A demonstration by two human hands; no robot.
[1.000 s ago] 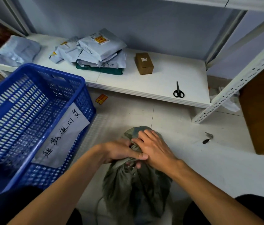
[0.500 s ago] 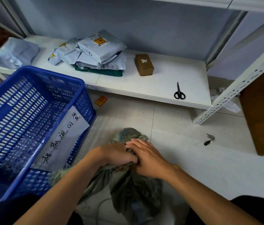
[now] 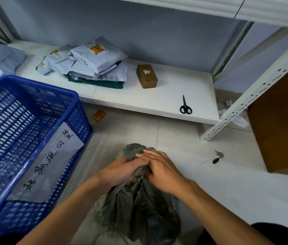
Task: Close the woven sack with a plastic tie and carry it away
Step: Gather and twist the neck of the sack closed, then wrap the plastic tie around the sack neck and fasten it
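The woven sack (image 3: 136,209), on the floor at 6 o'clock beside the blue basket (image 3: 33,84) at 9, has its neck bunched, seemingly mid-tying, carrying still to come; the left hand (image 3: 122,171) clenches that neck; the right hand (image 3: 163,169) lies over it, grasp unclear; any plastic tie is hidden beneath both hands.

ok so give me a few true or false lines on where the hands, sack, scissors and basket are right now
1. The left hand and the right hand are both on the gathered neck of the woven sack. True.
2. The scissors lie in the blue basket. False: they lie on the white shelf.
3. The brown box sits on that shelf, right of the pile of grey parcels. True.
4. The blue basket stands right of the sack. False: it stands to its left.
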